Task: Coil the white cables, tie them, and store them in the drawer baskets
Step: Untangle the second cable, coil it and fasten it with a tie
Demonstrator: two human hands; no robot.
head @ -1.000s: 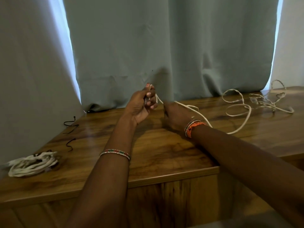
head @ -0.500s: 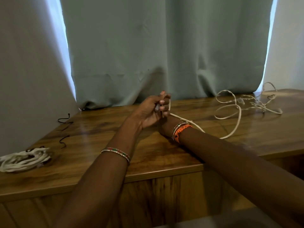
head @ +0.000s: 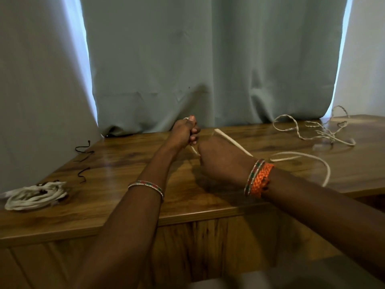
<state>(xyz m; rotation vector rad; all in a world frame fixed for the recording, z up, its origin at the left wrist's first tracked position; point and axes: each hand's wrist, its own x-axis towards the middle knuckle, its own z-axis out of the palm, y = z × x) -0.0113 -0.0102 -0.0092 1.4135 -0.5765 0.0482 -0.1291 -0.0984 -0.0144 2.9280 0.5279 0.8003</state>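
Coiling the second white cable, mid-wrap.

At centre frame my right hand [head: 220,157] closes around the white cable [head: 300,156], while just beyond it my left hand [head: 185,132] grips the cable's end in a fist. Next, I judge, I must draw in the slack toward my left hand. The cable is thin, limp and kinked, trailing right across the wooden top [head: 125,197] to a tangle [head: 325,130] at upper right.
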